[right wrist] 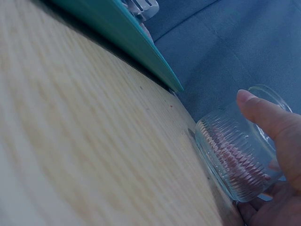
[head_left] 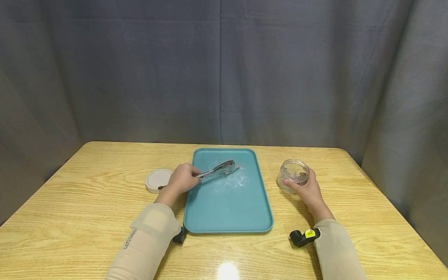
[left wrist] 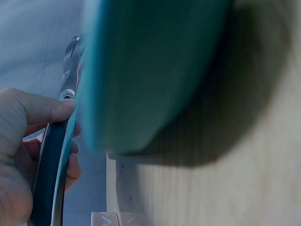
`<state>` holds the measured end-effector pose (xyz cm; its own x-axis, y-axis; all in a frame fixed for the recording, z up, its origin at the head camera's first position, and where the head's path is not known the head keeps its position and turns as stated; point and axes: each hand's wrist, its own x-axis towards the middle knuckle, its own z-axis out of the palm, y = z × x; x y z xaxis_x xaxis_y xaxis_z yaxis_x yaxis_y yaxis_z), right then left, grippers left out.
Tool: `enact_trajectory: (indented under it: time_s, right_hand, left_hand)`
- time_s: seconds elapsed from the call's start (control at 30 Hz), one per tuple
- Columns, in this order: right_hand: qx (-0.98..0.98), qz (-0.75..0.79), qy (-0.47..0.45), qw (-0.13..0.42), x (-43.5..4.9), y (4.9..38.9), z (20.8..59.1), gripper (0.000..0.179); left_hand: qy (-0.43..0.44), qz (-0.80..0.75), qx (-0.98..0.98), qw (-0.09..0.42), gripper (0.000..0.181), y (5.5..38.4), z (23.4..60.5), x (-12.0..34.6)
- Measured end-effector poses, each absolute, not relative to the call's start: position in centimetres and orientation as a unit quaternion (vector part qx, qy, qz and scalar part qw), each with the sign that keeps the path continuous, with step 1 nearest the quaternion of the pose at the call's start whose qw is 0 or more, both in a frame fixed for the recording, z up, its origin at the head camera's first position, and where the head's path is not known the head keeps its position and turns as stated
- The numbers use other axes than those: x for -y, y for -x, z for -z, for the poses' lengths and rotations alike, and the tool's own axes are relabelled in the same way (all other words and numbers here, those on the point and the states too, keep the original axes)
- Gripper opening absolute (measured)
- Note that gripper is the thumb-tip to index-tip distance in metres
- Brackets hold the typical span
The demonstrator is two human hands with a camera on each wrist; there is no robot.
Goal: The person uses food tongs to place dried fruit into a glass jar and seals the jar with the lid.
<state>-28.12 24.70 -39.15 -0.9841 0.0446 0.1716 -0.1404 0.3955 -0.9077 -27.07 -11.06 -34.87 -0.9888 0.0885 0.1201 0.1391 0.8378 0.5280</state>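
My left hand grips a pair of metal tongs by the handle, thumb on top, as the left wrist view also shows. The slotted tong head is over the far half of a teal tray. Right at its tip is a small pink piece, and whitish powder is spread on the tray beside it. To the right of the tray, my right hand holds a ribbed glass jar round its side. Pinkish pieces show through the jar wall, and its mouth is uncovered.
A round white lid lies on the wooden table, left of the tray and partly behind my left hand. Black wrist cameras are strapped at both sleeves. A grey curtain hangs beyond the table's back edge.
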Motion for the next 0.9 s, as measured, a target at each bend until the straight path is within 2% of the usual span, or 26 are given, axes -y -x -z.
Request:
enact_trajectory:
  time_s: [0.4, 0.9]
  right_hand:
    - [0.83, -0.551, -0.028, 0.087, -24.5, 28.1, 39.0, 0.091]
    - [0.834, -0.544, -0.024, 0.085, -24.7, 27.9, 38.9, 0.094]
  left_hand:
    - [0.086, 0.291, 0.948, 0.092, 0.019, 27.2, 32.6, 10.5]
    - [0.134, 0.32, 0.926, 0.147, 0.014, 27.4, 29.4, 7.2]
